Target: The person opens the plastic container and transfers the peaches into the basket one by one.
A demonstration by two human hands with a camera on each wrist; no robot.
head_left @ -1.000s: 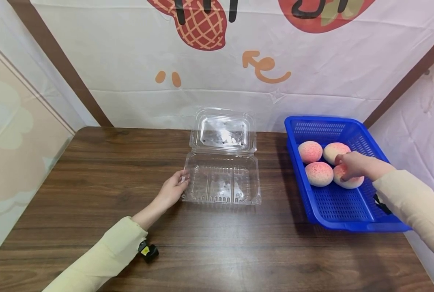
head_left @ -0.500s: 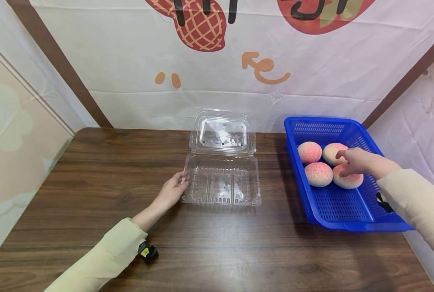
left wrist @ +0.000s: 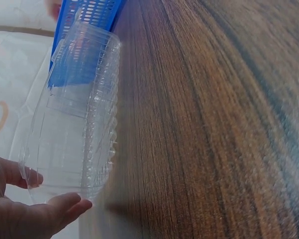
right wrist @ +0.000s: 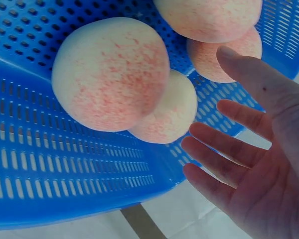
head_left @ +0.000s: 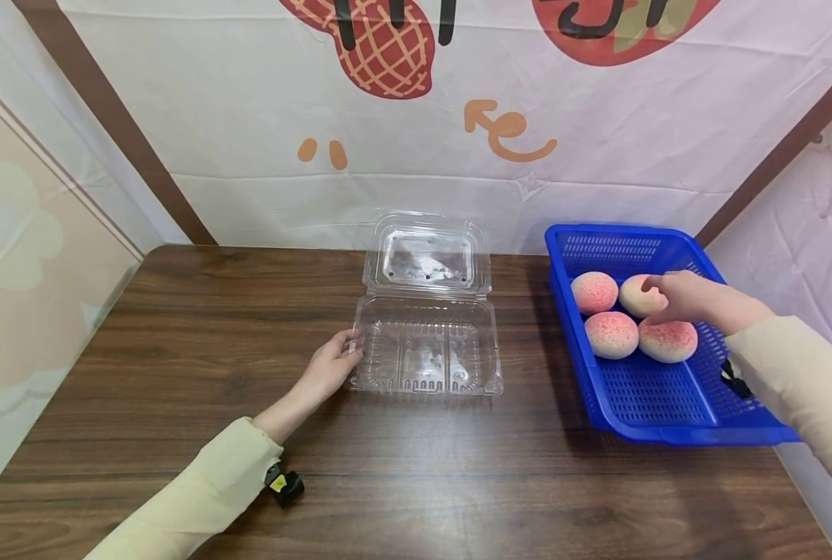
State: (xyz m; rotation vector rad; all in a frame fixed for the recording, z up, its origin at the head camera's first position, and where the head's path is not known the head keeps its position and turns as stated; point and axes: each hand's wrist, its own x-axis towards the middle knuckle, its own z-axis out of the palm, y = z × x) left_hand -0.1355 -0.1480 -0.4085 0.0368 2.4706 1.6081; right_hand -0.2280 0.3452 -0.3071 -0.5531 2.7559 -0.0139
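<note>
In the head view my left hand (head_left: 328, 365) pinches the left wall of a clear plastic clamshell container (head_left: 423, 354), its hinged lid (head_left: 430, 257) tipped back. The left wrist view shows the thumb outside the wall and fingertips (left wrist: 35, 178) at the rim. At the right, my right hand (head_left: 689, 297) hovers over a blue basket (head_left: 696, 433) of several pink-and-cream peaches. Its spread fingers hold nothing. The front right peach (head_left: 670, 343) lies just below the thumb; the back right peach (head_left: 634, 300) is partly hidden by the fingers.
Two more peaches, a back left peach (head_left: 594, 293) and a front left peach (head_left: 612, 335), lie along the basket's left side. Container and basket stand on a dark wooden table (head_left: 416, 474). A printed cloth (head_left: 248, 101) hangs right behind the table's far edge.
My right hand has lifted and shifted a little toward the back, off the front right peach, which shows more fully. The left hand stays on the container.
</note>
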